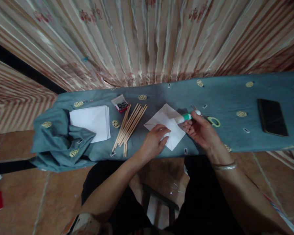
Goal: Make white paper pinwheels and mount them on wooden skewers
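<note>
A square white sheet of paper point(175, 138) lies turned like a diamond, with lines running from its corners toward the middle. My left hand point(155, 140) rests on its lower left part, thumb and fingers curled together on the paper near the centre. In my right hand point(201, 132) is a glue stick point(187, 117), white with a green band, held nearly level over the sheet's right side. Its left end is close to the middle of the paper; whether it touches I cannot tell. Scissors point(213, 121) with pale green handles lie just behind my right hand, partly hidden.
Left of the paper lie several wooden sticks point(131, 127), a small open box point(121, 103) of dark metal pieces and a stack of white paper point(90, 122). A black phone point(272, 117) is at the right. Blue-grey cloth point(225, 94) covers the narrow table, bunched at left; a curtain point(149, 42) hangs behind.
</note>
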Available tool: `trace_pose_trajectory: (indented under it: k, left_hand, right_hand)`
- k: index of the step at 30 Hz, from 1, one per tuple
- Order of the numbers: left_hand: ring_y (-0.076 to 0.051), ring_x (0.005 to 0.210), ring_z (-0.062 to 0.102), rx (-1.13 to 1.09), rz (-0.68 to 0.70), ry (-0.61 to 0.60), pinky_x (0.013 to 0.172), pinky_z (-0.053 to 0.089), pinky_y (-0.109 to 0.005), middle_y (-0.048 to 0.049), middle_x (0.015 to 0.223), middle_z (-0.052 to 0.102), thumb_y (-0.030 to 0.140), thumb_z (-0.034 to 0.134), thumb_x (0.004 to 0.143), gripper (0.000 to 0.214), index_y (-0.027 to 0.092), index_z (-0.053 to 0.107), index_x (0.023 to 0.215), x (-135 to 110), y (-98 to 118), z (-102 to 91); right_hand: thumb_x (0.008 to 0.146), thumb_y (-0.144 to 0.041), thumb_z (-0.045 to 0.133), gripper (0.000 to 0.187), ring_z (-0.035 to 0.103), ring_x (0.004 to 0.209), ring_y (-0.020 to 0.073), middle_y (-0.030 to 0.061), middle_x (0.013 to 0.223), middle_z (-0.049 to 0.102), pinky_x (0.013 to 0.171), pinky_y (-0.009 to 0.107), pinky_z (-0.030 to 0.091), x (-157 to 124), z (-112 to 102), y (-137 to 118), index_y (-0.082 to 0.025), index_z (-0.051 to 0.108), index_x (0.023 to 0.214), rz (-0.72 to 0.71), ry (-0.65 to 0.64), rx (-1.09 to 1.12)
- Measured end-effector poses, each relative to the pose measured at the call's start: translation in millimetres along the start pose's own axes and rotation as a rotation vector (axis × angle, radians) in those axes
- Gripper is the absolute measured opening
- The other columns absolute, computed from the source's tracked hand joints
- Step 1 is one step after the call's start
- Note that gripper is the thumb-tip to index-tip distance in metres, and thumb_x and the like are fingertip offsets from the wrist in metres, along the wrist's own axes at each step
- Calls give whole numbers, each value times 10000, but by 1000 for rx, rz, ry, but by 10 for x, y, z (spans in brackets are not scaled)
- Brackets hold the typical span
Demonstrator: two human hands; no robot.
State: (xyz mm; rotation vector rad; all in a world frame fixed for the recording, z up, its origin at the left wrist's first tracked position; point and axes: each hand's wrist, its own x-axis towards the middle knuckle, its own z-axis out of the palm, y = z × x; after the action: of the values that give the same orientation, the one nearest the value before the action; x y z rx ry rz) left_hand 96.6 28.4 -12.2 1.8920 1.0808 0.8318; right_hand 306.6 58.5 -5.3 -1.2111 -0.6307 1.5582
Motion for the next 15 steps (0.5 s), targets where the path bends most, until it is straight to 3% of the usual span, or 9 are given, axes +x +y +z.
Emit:
trace_pose_trajectory:
  k: [3,6,12,15]
  left_hand:
    - [-260,1220,552,280,83,-102,1035,477,-421,-160,1320,562,157,513,916,324,148,619,1222,-31,33,11]
    - [-277,1247,526,474,109,-163,1030,484,-441,-158,1392,507,179,528,928,363,171,572,1289,-52,86,4]
    - [-293,1171,562,626,87,-194,979,500,-467,-175,1471,438,275,571,929,339,209,592,1261,-48,121,-12]
    - [-294,1126,578,656,79,-221,959,501,-466,-189,1468,442,312,548,941,303,196,624,1211,-36,109,-11]
  right_hand:
    - [775,-525,741,311,640,556,120,-40,622,656,568,252,583,12,-13,-5,-249,599,761,23,-36,-26]
    - [739,-532,772,334,621,530,111,-50,608,642,535,239,559,10,-14,-14,-249,594,746,-21,7,-32]
    - [680,-570,806,380,631,575,134,-11,676,679,589,285,567,-41,64,16,-229,654,755,-276,128,-341]
    - [658,-570,820,385,656,667,168,-2,741,694,666,334,591,-69,126,56,-249,667,806,-396,114,-448]
